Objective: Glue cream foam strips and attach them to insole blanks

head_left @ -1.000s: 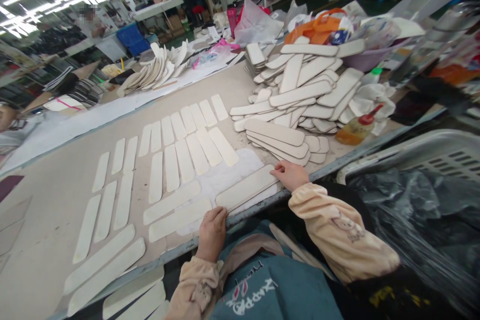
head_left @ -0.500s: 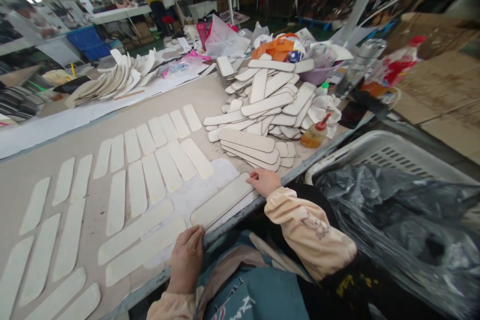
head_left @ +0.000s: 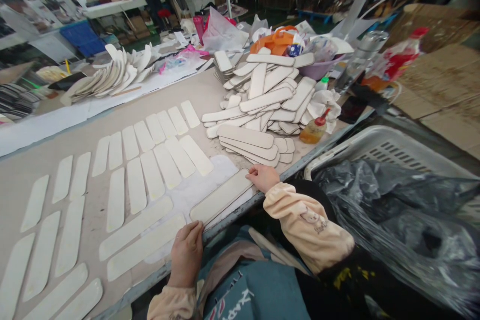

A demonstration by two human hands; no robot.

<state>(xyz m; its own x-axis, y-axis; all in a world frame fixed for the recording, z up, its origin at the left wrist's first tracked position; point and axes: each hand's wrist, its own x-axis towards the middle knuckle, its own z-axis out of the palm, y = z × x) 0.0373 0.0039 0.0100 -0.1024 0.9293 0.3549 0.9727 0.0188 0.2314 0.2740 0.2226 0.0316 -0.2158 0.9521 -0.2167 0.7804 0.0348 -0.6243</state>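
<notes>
A long off-white strip with rounded ends and a dark edge (head_left: 223,195) lies along the near edge of the table. My left hand (head_left: 187,247) is closed with thumb and fingers pinched at its near-left end. At its far-right end, my right hand (head_left: 263,178) pinches the corner between thumb and fingers. Under the strip there seems to be another layer, only partly showing. White paper (head_left: 221,165) is spread beneath. To the left, several paler strips (head_left: 152,175) lie flat in rows, two of them (head_left: 146,247) right beside my left hand.
Beyond my right hand is a heap of dark-edged strips (head_left: 258,95), with a red-tipped glue bottle (head_left: 314,129) beside it. A white plastic basket (head_left: 375,140) holding dark plastic bags stands at the right. Curved pieces (head_left: 108,75) are stacked across the table. People work in the background.
The camera view has shifted slightly. Both hands keep their hold at the two ends of the strip, which has hardly moved.
</notes>
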